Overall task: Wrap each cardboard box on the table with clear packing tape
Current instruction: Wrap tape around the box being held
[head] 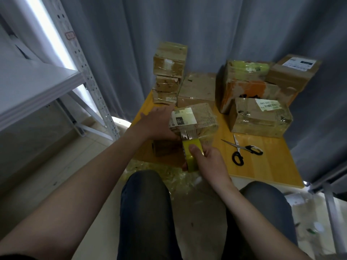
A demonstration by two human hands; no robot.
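Knees [146, 212] in dark trousers are seen nearest, with crumpled clear film [174, 175] lying on the floor between them and the table [262, 166]. Just beyond, a yellow tape roll [191, 154] is gripped by the right hand [210, 162], the thumb pressed on its outer face and the fingers curled under it. A short strip of clear tape [189, 136] is stretched from the roll up to the near face of a small box [195, 121]. This box is held at the table's near left edge by the left hand [159, 122], whose fingers are spread flat against its left side, the thumb at its lower edge. A white label is borne on the box top. It appears to be resting on another box [165, 149], low and dark, beneath it.

To the right, black-handled scissors [242, 151] are laid open on the bare table. Further back, a film-wrapped box [261, 117] with a white label is seen, and behind it an orange-marked box [246, 91]. At the far left a stack of three boxes [169, 72] is set against the grey curtain [206, 25]. A metal shelf [37, 87] is seen at the left.
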